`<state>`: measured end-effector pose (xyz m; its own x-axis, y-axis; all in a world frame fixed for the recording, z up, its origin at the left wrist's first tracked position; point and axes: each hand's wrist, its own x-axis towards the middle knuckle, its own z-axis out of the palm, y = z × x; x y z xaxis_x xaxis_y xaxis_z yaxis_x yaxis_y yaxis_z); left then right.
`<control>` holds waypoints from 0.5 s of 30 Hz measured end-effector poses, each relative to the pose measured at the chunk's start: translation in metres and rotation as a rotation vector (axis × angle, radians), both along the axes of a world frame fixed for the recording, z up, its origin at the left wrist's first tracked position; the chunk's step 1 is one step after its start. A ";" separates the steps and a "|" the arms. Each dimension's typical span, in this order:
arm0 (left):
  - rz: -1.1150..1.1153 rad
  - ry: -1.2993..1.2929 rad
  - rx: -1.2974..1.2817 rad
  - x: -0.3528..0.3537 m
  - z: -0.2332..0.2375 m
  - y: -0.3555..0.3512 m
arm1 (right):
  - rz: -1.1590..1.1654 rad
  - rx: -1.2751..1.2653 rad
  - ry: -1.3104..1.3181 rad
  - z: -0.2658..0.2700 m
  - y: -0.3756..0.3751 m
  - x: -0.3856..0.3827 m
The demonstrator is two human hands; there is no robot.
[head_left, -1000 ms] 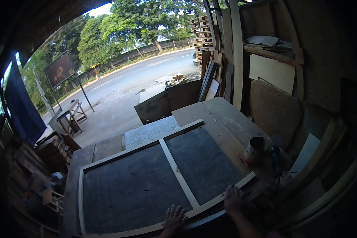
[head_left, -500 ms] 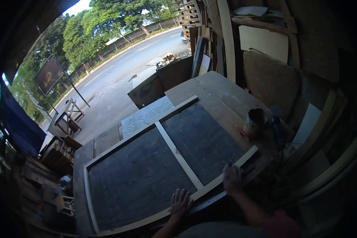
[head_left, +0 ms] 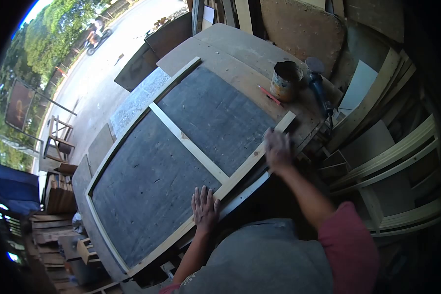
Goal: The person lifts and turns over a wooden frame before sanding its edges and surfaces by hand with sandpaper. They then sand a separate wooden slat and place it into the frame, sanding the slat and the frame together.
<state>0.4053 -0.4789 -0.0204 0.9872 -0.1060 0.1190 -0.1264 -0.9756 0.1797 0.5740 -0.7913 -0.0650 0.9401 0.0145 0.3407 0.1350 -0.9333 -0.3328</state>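
On the counter (head_left: pixel 232 44), a stained can (head_left: pixel 283 88) is flanked by a slim red tool (head_left: pixel 270 95) and a disc-headed power tool (head_left: pixel 318 88). A brown board (head_left: pixel 301 34) is propped beyond them. Outside, a motorcycle (head_left: pixel 95 45) is ridden along the road (head_left: pixel 127 29); blue cloth (head_left: pixel 12 185) is hung at far left.

An open-fronted woodworking shop beside a road (head_left: pixel 125 36): a worn worktop (head_left: pixel 235 61) carries a wooden frame (head_left: pixel 215 169), a crusted can (head_left: pixel 285 83) and a corded power tool (head_left: pixel 317 88), while curved wooden strips (head_left: pixel 406 161) and boards (head_left: pixel 299 29) crowd the side.
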 end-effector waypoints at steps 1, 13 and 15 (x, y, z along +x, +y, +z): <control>-0.002 -0.011 0.002 0.001 -0.002 0.000 | -0.076 -0.071 -0.082 -0.005 -0.034 0.033; 0.008 -0.018 0.001 0.003 -0.002 0.000 | -0.084 -0.087 0.053 -0.012 -0.008 0.010; -0.003 -0.026 -0.003 0.002 -0.002 -0.001 | -0.255 -0.143 -0.067 -0.010 -0.056 0.061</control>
